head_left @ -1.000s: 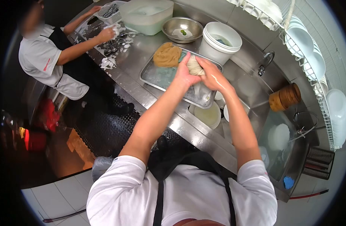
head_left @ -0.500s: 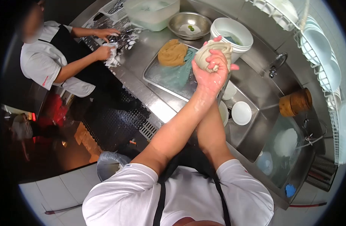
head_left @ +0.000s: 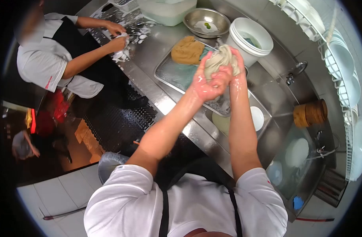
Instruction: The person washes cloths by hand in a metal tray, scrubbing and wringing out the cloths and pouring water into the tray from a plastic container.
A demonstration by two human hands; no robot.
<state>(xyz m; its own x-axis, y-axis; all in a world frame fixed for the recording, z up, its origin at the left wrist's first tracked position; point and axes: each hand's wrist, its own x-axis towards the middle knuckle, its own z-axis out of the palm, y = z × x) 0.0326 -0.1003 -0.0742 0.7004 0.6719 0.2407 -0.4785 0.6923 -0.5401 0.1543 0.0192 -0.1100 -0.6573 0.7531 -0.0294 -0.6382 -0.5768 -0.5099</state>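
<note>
Off-white cloth, bunched and twisted into a lump, sits between both hands, above the right part of a metal tray; the left hand cups it from the left and the near side, the right hand wraps its right side, and the fingers are curled and pressed into the folds, some of them hidden; both hands shine with wet. Left of the fingers, in the tray, a tan cloth lies in a heap, with a teal cloth beside it, partly covered; just beyond the fingers to the right stands a white bucket with liquid in it; farther beyond, to the left, sits a steel bowl with small green pieces inside, and past it a pale plastic tub, on the steel tabletop.

Well to the left of the fingers, another person handles something white and foamy; to the right are a tap, then round wooden baskets; nearer the body on that side, a white bowl and a sink of water.
</note>
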